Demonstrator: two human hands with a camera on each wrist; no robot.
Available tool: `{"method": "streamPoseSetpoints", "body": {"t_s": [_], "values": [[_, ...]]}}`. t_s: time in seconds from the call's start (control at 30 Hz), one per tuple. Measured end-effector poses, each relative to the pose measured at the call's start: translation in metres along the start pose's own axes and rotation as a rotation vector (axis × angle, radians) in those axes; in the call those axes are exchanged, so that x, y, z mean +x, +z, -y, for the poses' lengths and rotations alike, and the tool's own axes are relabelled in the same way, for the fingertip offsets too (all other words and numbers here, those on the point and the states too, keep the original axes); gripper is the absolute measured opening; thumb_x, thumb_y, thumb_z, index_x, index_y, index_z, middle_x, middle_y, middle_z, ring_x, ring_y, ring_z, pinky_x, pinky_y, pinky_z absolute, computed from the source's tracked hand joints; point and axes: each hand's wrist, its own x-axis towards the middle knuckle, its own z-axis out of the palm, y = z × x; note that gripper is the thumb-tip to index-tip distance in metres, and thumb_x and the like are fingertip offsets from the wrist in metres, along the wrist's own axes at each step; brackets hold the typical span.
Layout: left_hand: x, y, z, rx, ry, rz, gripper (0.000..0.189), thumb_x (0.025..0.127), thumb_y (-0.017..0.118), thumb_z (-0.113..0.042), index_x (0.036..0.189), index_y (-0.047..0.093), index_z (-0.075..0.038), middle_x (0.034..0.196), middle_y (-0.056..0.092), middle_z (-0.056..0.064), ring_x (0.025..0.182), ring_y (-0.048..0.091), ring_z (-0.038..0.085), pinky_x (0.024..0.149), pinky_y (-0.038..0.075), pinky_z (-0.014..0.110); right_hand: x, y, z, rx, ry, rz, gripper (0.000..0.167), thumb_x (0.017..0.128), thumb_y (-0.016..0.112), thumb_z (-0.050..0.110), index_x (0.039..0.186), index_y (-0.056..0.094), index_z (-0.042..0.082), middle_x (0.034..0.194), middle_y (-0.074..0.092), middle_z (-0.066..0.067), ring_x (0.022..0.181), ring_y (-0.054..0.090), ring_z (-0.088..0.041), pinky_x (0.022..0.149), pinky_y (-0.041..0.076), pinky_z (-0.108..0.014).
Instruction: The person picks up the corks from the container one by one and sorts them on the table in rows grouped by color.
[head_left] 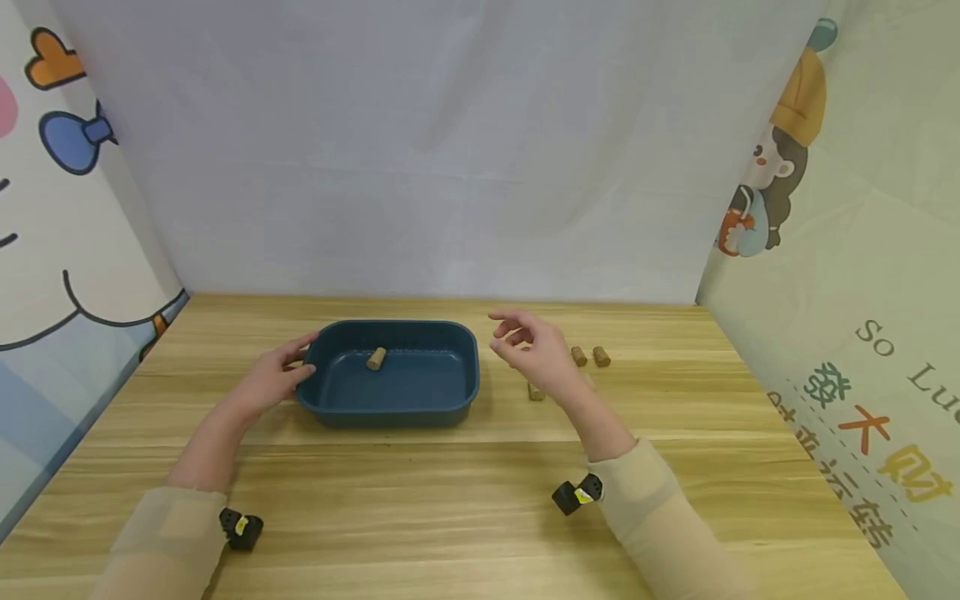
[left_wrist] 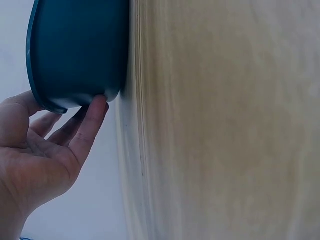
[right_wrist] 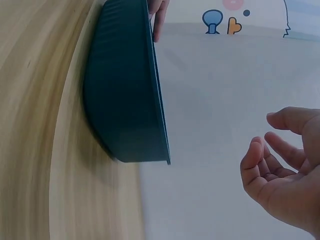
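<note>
A dark blue rectangular basin [head_left: 390, 417] stands on the wooden table, a small cork [head_left: 377, 359] lying inside it. My left hand [head_left: 272, 377] holds the basin's left end. In the left wrist view its fingers [left_wrist: 90, 125] lie against the outside of the end wall, and the thumb is up at the rim. Just off the basin's right end, my right hand [head_left: 534, 350] hovers with loosely bent fingers and nothing between them, as the right wrist view also shows. Beyond that hand are two corks, one [head_left: 578, 356] beside the other [head_left: 602, 357]. Another cork [head_left: 536, 392] is partly covered by the right hand.
The wooden table [head_left: 360, 508] runs back to a pale cloth backdrop [head_left: 420, 167]. Printed cloths hang at the left and right sides. A small black camera sits on each wrist, one [head_left: 242, 530] at the left cuff and one [head_left: 577, 493] at the right.
</note>
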Motion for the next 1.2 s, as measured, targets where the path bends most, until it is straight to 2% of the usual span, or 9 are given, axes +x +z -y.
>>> {"method": "streamPoseSetpoints", "body": {"t_s": [0.5, 0.73, 0.93, 1.2], "values": [[0.0, 0.0, 0.003, 0.023, -0.004, -0.01, 0.061, 0.101, 0.044, -0.016, 0.153, 0.012, -0.015, 0.149, 0.017, 0.035, 0.129, 0.036, 0.048, 0.078, 0.055, 0.034, 0.018, 0.062, 0.0, 0.172, -0.091, -0.078, 0.031, 0.089, 0.068, 0.02, 0.119, 0.064, 0.013, 0.1, 0.063, -0.005, 0.087, 0.059, -0.017, 0.071, 0.05, -0.026], [0.0, 0.0, 0.003, 0.025, 0.0, -0.011, 0.061, 0.101, 0.044, -0.016, 0.153, 0.012, -0.015, 0.149, 0.018, 0.035, 0.129, 0.037, 0.048, 0.078, 0.055, 0.033, 0.025, 0.091, 0.001, 0.175, -0.096, -0.093, 0.033, 0.089, 0.067, 0.023, 0.121, 0.062, 0.017, 0.105, 0.064, -0.004, 0.088, 0.057, -0.014, 0.075, 0.048, -0.027], [0.0, 0.001, 0.001, 0.022, -0.005, -0.011, 0.061, 0.101, 0.043, -0.014, 0.153, 0.012, -0.014, 0.148, 0.017, 0.036, 0.129, 0.036, 0.049, 0.08, 0.055, 0.036, 0.032, 0.108, 0.001, 0.163, -0.095, -0.051, 0.041, 0.089, 0.067, 0.025, 0.128, 0.057, 0.016, 0.117, 0.06, -0.009, 0.095, 0.056, -0.019, 0.078, 0.047, -0.03], [-0.001, 0.0, 0.002, 0.014, -0.002, -0.016, 0.061, 0.101, 0.043, -0.013, 0.153, 0.012, -0.012, 0.148, 0.019, 0.036, 0.128, 0.037, 0.049, 0.08, 0.055, 0.036, 0.048, 0.128, 0.001, 0.093, -0.062, -0.043, 0.045, 0.086, 0.07, 0.025, 0.129, 0.057, 0.02, 0.121, 0.06, -0.004, 0.102, 0.058, -0.024, 0.076, 0.05, -0.029]]}}
